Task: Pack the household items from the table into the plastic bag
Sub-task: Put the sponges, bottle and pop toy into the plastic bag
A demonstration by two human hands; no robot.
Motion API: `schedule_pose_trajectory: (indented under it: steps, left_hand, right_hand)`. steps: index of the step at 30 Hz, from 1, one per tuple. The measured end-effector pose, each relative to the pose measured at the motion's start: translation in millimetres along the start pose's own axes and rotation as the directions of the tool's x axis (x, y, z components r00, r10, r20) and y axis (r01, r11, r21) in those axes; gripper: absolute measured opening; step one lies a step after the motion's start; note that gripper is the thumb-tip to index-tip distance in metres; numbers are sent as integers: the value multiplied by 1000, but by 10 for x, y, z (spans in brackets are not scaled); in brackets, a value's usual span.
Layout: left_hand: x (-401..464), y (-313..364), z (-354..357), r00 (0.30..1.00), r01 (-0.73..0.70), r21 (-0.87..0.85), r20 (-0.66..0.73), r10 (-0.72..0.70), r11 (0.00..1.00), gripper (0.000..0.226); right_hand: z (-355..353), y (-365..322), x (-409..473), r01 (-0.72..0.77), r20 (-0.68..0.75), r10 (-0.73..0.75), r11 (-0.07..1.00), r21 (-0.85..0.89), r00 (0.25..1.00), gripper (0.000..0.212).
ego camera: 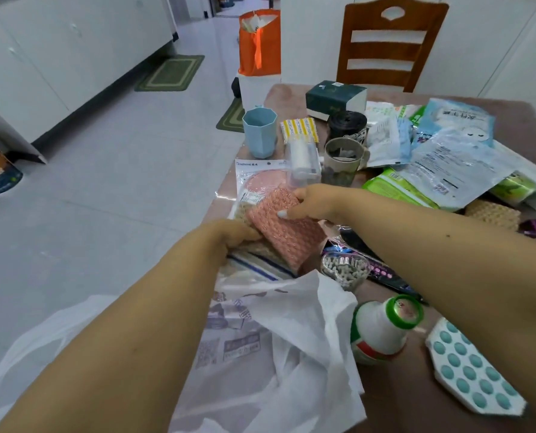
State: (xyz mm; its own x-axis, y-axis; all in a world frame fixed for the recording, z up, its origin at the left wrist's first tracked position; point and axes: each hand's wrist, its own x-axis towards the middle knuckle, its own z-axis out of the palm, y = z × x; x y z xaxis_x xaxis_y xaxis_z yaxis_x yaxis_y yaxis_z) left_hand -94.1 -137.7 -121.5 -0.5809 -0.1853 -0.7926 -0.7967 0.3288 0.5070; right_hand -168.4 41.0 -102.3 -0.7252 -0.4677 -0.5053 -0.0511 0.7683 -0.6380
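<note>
Pink scrub pad [287, 228] gripped by both hands' fingers at table's left edge [226, 182], white plastic bag [291, 354] just below, clutter crowding right.

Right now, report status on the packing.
Both hands grip pink scrub pad. Plastic bag open below. Table crowded; nothing blocking.

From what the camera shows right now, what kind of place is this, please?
Most likely a home, in a dining or kitchen area. A wooden chair stands at the table, white cabinets line the tiled floor, and a green mat lies in front of them.
</note>
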Motion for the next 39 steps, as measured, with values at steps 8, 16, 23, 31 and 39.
schedule_pose_trajectory:
  steps: [8, 16, 23, 31, 39]
  left_hand:
    - [-424, 641, -54, 927, -334, -447, 5, 376, 830, 56]
    - [-707, 1207, 887, 867, -482, -283, -15, 499, 829, 46]
    - [-660, 1430, 1420, 867, -447, -287, 96, 489, 847, 44]
    - [-580, 1347, 1546, 893, -372, -272, 155, 422, 887, 71]
    - [-611, 1266, 1545, 894, -407, -214, 104, 435, 888, 75]
  right_hand:
    - [-366, 28, -287, 117, -96, -71, 741, 661, 993, 36]
    - [-944, 1039, -1247, 164, -390, 174, 701, 694, 904, 27]
    - [-927, 2776, -1896, -741, -406, 659, 668, -69, 633, 56]
    - [-752, 2950, -1759, -843, -549, 722, 535, 56, 422, 106]
    - [-1514, 1964, -2308, -392, -677, 529, 845, 365, 511, 44]
